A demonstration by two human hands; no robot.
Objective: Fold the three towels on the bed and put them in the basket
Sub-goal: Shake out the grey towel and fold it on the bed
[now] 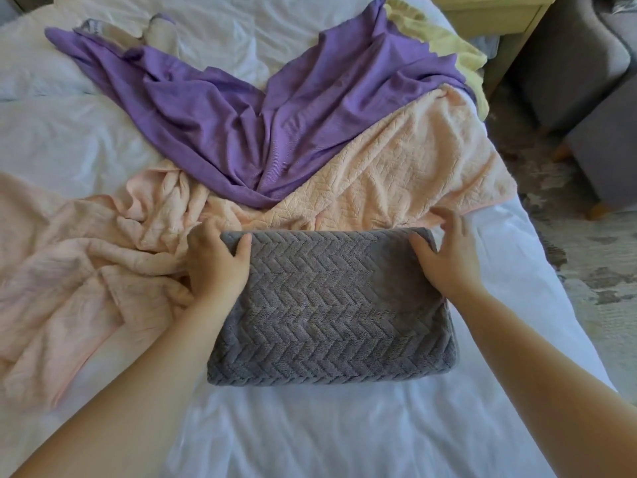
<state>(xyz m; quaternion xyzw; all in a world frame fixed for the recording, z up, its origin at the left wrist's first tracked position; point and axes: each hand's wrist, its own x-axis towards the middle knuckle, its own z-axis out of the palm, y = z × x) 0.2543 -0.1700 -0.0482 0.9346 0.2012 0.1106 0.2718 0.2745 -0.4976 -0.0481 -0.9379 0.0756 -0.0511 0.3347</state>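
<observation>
A grey towel with a zigzag weave lies folded into a thick rectangle on the white bed. My left hand grips its far left corner, thumb on top. My right hand holds the far right corner, fingers partly lifted. Behind it a peach towel sprawls unfolded across the bed, bunched at the left. A purple towel lies crumpled on top of the peach one, further back. No basket is in view.
A pale yellow cloth hangs at the bed's far right corner. A wooden nightstand stands beyond it. Grey upholstered seats with wooden legs sit on the patterned floor to the right.
</observation>
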